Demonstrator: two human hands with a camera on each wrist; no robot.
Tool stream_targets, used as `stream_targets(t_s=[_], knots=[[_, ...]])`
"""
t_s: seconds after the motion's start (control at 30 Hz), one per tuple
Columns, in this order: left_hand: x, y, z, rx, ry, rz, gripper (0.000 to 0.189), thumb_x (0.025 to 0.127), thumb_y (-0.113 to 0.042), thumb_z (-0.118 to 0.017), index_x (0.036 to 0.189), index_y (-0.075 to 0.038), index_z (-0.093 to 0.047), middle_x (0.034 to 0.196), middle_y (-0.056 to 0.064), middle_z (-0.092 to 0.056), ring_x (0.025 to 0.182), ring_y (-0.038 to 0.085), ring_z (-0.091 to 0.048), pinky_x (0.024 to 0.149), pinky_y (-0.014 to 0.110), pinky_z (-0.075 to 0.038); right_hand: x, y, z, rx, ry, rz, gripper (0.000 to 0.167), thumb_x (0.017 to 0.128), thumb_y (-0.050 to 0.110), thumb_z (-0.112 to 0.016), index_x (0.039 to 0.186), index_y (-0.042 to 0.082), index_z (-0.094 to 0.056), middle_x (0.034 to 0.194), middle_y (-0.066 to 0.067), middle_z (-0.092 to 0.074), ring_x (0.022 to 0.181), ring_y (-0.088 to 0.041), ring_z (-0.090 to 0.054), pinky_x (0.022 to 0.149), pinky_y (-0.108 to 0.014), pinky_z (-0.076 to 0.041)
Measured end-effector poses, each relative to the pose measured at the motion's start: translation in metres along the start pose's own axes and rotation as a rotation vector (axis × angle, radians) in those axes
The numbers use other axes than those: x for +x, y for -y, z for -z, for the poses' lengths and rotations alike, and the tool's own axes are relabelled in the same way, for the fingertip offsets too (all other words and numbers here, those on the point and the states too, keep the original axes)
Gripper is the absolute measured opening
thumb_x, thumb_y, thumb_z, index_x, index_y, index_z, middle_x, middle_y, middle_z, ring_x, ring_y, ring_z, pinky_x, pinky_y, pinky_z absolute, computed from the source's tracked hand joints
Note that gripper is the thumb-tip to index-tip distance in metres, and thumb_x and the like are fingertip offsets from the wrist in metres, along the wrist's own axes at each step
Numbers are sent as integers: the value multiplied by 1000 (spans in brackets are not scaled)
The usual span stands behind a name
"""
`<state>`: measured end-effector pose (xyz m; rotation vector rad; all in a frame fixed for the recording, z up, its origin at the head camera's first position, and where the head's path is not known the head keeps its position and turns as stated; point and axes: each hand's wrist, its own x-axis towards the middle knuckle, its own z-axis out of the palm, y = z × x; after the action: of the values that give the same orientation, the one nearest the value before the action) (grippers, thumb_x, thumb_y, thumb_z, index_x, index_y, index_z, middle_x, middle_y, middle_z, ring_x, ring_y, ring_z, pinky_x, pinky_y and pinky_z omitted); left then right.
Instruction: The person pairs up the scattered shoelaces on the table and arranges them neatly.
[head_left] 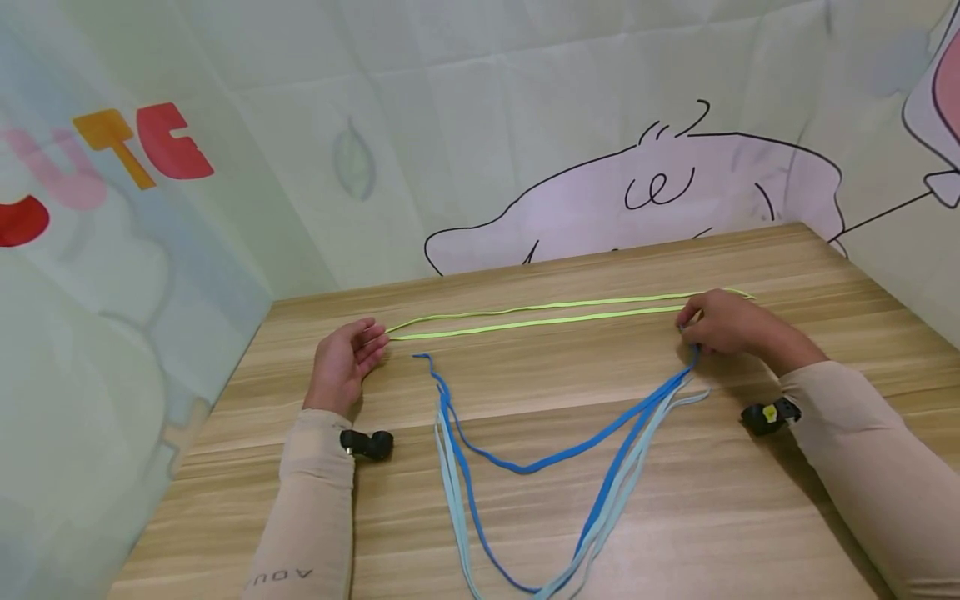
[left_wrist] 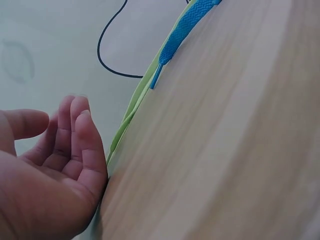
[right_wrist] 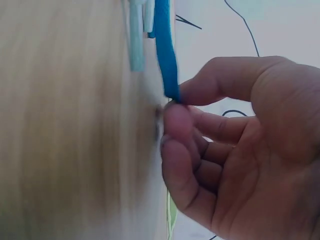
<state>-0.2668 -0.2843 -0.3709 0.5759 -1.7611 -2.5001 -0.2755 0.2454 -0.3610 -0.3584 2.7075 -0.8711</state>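
Observation:
My right hand [head_left: 723,325] pinches the end of a blue shoelace [right_wrist: 168,55] between thumb and forefinger, low over the table. Two blue strands [head_left: 525,468] droop from there in curves toward me and rise to the left, where a loose tip lies. Pale blue shoelaces [head_left: 453,492] run alongside them, partly cut off by the lower frame edge. Beyond lies a yellow-green shoelace [head_left: 525,323], stretched in two nearly parallel strands. My left hand [head_left: 341,362] rests at its left end, palm inward, fingers relaxed and holding nothing. The right hand covers part of its right end.
Everything lies on a wood-grain table [head_left: 360,517]. A pale cloth backdrop [head_left: 315,167] with cartoon drawings hangs behind the table's far and left edges. Small black cameras [head_left: 367,445] sit on both wrists, over beige sleeves [head_left: 311,508].

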Motion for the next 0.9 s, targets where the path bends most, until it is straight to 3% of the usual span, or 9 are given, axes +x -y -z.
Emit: stream_targets(t_s=[0.13, 0.4, 0.67, 0.9], knots=[[-1, 1, -2, 23, -22, -22, 31, 104, -21, -56, 130, -3, -57, 95, 1, -70, 85, 13, -69, 83, 26, -56, 1, 1, 2, 94, -7, 11, 33, 96, 13, -57, 119, -11, -61, 72, -5, -60, 64, -18, -56, 55, -32, -46], [-4, 1, -14, 26, -27, -38, 21, 104, -18, -56, 118, -4, -61, 87, 0, -67, 81, 13, -66, 75, 22, -55, -6, 13, 8, 373, -40, 60, 20, 100, 14, -57, 106, -6, -57, 76, -8, -56, 72, -22, -56, 68, -34, -53], [-14, 9, -43, 164, 113, -62, 26, 105, -17, -52, 123, 1, -59, 86, 0, -67, 77, 12, -66, 72, 21, -54, -12, 38, 9, 522, -46, 156, 23, 102, 15, -57, 111, -6, -55, 89, -11, -63, 79, -23, -62, 74, -31, -56], [-27, 17, -72, 317, 257, -103, 35, 106, -16, -48, 130, 9, -53, 87, -1, -68, 77, 11, -67, 72, 23, -54, -22, 59, 8, 620, -33, 257, 19, 103, 11, -54, 106, -8, -54, 97, -13, -71, 77, -22, -65, 72, -32, -58]])
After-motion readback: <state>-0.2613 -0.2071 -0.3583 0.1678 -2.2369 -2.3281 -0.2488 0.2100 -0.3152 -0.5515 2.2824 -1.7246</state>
